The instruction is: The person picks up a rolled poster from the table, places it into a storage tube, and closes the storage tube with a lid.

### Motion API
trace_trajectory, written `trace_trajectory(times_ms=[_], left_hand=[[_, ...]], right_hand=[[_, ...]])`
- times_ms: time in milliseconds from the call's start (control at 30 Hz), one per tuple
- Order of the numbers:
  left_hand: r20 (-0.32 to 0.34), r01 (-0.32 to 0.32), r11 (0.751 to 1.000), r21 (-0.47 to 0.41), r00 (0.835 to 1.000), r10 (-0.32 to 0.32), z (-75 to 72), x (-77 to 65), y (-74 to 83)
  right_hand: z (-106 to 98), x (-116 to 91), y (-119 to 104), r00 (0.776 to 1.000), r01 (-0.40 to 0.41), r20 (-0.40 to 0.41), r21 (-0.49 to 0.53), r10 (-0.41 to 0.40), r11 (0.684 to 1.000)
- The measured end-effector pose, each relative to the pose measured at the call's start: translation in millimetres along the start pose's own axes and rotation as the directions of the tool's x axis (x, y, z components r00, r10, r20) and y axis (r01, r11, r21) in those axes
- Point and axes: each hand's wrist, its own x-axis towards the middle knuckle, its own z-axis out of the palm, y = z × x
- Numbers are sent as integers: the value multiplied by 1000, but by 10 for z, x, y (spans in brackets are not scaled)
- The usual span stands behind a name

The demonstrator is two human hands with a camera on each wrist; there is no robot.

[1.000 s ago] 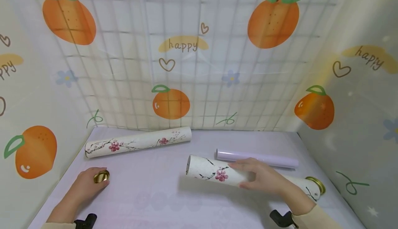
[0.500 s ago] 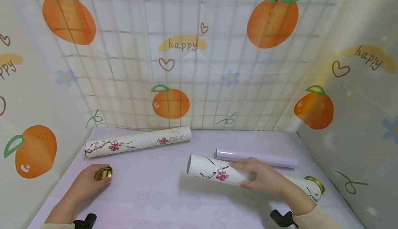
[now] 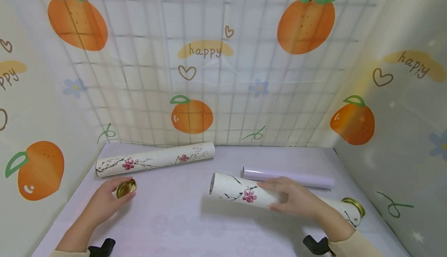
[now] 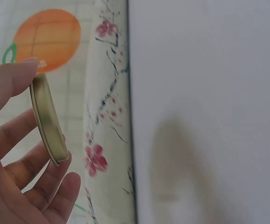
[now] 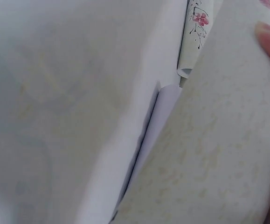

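Note:
My left hand (image 3: 107, 199) pinches a round gold metal cap (image 3: 126, 188) by its rim between thumb and fingers, raised over the left of the table. Seen edge-on, the same gold cap (image 4: 48, 119) shows a flanged rim in the left wrist view. My right hand (image 3: 297, 198) grips a white cardboard tube (image 3: 232, 189) printed with plum blossoms, lifted slightly at its left end. That left end is uncapped. On its right end sits another gold cap (image 3: 354, 207). The right wrist view is mostly filled by the held tube (image 5: 209, 140), with one fingertip showing.
A second blossom-printed tube (image 3: 157, 160) lies at the back left. Behind the held tube lies a thin lilac roll (image 3: 290, 178). A pale lilac cloth covers the table (image 3: 174, 226), and curtains printed with oranges (image 3: 192, 116) enclose the back and sides.
My left hand has moved to the right and a little farther back, carrying the gold cap and turning it slightly. My right hand and its tube stay nearly still.

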Motion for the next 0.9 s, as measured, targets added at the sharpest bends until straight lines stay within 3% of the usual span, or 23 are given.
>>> trace_trajectory(times_ms=[333,667,900], left_hand=[[-1,-46,998,-51,999,46,47,60,287],[-4,-107,990,-96,994,107,172,169,587],[-4,-137,980,-146,991,137,251,231,798]], right_hand=[[-14,8,-27,1000,-25,-6,6,25,1000],[7,35,-34,996,60,-72,-7,-60,998],[15,59,-40,994,78,-75,-3,-78,997]])
